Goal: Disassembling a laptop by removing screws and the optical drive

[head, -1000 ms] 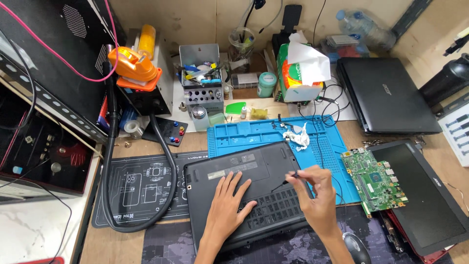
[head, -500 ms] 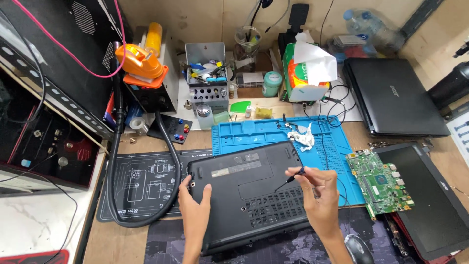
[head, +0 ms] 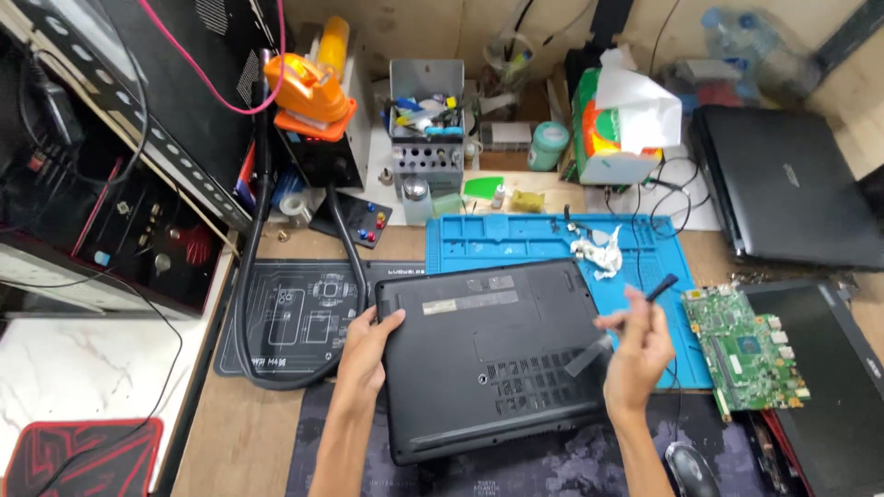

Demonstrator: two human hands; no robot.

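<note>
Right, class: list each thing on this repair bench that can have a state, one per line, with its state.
black laptop: closed, underside up, on the mats
left hand: gripping the laptop's left edge
right hand: raised above the laptop, pinching a thin black tool
green circuit board: bare, lying flat
second laptop: lid closed
crumpled white wipe: lying on the blue mat
</note>
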